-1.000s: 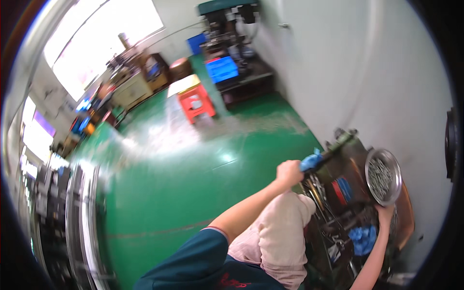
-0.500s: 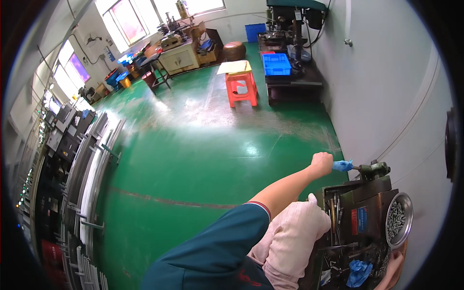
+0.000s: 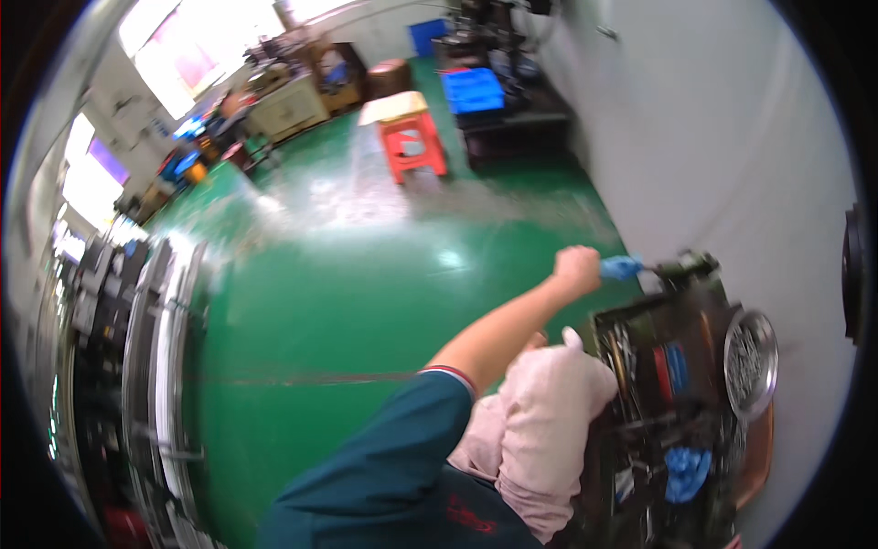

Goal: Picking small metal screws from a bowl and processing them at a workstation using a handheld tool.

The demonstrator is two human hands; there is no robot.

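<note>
My left hand [image 3: 578, 270] is closed at the end of a lever handle, its arm stretched out over my lap. Blue wrapping [image 3: 622, 267] covers the handle beside my fist. The lever runs right into a dark green metal fitting [image 3: 688, 266] on the bench machine. My right hand is out of sight; only a small reddish edge shows low at the right rim, too blurred to name. A round metal bowl [image 3: 774, 366] of small metal parts [image 3: 743, 368] stands at the bench's right side.
On the dark bench [image 3: 631, 320] lie rod-like tools [image 3: 625, 352], a red and blue box [image 3: 672, 368] and a crumpled blue cloth or glove [image 3: 686, 474]. Beyond stand a red stool [image 3: 412, 146] and a blue crate [image 3: 473, 90]. Long metal bars [image 3: 165, 366] are racked at left.
The whole view has shifted, so things sit further left and slightly higher, with blur. My right hand, earlier beside the bowl, has left the picture. My left hand still grips the handle.
</note>
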